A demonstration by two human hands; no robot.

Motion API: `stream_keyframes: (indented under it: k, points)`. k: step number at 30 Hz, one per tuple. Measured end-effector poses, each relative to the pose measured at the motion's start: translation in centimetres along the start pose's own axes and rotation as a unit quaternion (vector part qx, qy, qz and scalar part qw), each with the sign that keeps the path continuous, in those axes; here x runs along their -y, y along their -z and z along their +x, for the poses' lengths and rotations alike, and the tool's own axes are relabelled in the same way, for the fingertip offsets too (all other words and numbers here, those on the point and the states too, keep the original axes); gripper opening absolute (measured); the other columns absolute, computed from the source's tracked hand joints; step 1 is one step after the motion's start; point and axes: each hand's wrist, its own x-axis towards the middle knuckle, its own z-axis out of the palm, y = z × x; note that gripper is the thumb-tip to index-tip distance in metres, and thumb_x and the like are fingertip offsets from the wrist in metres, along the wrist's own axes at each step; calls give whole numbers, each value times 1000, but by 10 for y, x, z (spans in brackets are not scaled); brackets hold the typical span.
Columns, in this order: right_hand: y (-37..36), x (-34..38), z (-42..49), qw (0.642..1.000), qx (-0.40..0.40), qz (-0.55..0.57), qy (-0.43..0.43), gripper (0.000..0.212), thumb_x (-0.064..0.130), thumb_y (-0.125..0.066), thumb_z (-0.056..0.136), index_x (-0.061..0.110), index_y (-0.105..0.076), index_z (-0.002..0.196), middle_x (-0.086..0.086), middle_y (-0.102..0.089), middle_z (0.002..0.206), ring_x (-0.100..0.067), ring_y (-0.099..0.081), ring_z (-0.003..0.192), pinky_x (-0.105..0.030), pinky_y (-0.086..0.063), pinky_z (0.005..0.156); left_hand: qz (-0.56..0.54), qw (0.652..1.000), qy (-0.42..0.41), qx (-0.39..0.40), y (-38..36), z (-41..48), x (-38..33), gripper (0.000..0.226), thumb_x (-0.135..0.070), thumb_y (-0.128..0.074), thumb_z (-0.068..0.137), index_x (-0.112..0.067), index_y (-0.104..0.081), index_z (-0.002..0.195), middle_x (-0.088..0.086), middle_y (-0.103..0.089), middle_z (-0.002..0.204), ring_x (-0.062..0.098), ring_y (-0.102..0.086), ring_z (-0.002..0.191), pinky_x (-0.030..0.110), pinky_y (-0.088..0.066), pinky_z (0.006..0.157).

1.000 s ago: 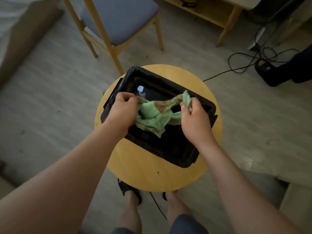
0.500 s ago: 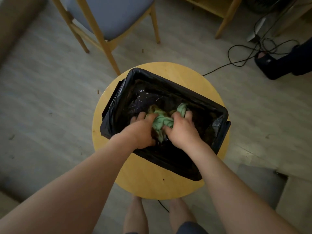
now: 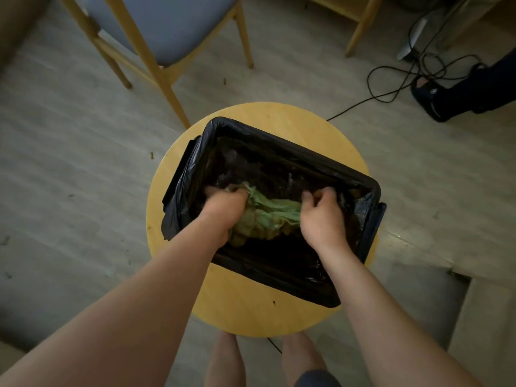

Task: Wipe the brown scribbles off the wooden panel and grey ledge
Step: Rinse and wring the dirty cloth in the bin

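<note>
A green cloth (image 3: 269, 217), stained brown, hangs stretched between my two hands inside a black-lined bin (image 3: 296, 160). My left hand (image 3: 224, 209) grips the cloth's left end with curled fingers. My right hand (image 3: 321, 216) grips its right end, fingers bent over the fabric. Both hands are down inside the bin's opening. The bin stands on a round wooden stool (image 3: 251, 308). No wooden panel or grey ledge is in view.
A wooden chair (image 3: 167, 32) with a grey seat stands behind the stool on the left. Black cables (image 3: 396, 79) lie on the floor at the upper right beside another person's dark shoe (image 3: 435, 99). My bare legs (image 3: 223, 361) are below the stool.
The hands went down into the bin with the cloth bunched between them. They have since spread apart, pulling the cloth out wider.
</note>
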Motion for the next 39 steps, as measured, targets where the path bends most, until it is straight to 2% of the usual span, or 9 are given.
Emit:
stream_keyframes:
  k: [2,4,9,16,19,23,29,34,39]
  points:
    - [-13,5,0,997,54,-25,-47,54,50,-36,109,13,-40,148,-20,-47,144,-40,-55,124,-43,-47,94,-22,1000,12,13,-8,-2,0,68,-38,-72,84,-15,-41,141,14,-67,125,36,-70,106,53,-60,92]
    - [-28,7,-1,991,102,-57,-60,57,52,-34,109,12,-43,149,-21,-46,147,-38,-53,127,-42,-44,102,-48,996,44,65,-16,-8,-2,44,-38,-65,94,-14,-63,130,13,-77,109,34,-74,96,49,-62,86]
    - [-42,13,-20,992,108,57,17,36,45,-39,109,20,-65,112,-2,-70,103,-21,-67,94,-35,-53,80,-129,973,114,154,-24,-14,-5,49,-52,-51,98,-13,-76,115,14,-78,105,32,-72,101,40,-55,79]
    - [-37,26,-49,972,89,86,198,41,34,-44,109,27,-56,71,7,-57,64,-2,-60,65,-16,-43,57,-108,982,83,128,-19,-14,-4,37,-17,-53,106,-8,-61,71,7,-62,54,18,-64,48,23,-52,49]
    - [-46,24,-45,965,52,22,254,42,29,-38,110,29,-47,68,8,-53,62,-5,-57,61,-18,-39,55,-101,983,67,139,-16,-16,-3,26,-12,-61,100,-14,-65,74,11,-61,73,20,-66,65,31,-59,69]
    - [-55,17,-28,946,-9,-109,304,45,36,-28,106,17,-57,77,-1,-60,67,-21,-61,61,-42,-51,57,-128,982,28,138,-9,-16,3,23,-5,-56,100,-5,-70,82,11,-68,77,21,-69,65,32,-60,62]
    - [-39,11,10,979,23,-102,173,33,31,-36,111,11,-56,94,-13,-65,88,-38,-66,88,-38,-44,68,-149,979,26,133,-5,-30,-5,29,-11,-45,104,-2,-71,114,21,-76,111,36,-75,100,54,-61,89]
    - [-26,11,10,1000,-4,6,7,47,47,-39,109,10,-45,137,-21,-53,132,-43,-54,122,-40,-44,89,-121,988,28,87,4,-28,-15,40,-15,-51,87,-11,-60,125,18,-73,115,40,-71,102,65,-57,85]
    - [-41,2,3,991,38,-123,20,63,60,-32,104,18,-39,151,-20,-34,153,-40,-42,133,-42,-41,95,-106,989,42,92,-1,-22,-7,25,-24,-52,103,-26,-61,126,9,-71,116,34,-68,106,64,-55,91]
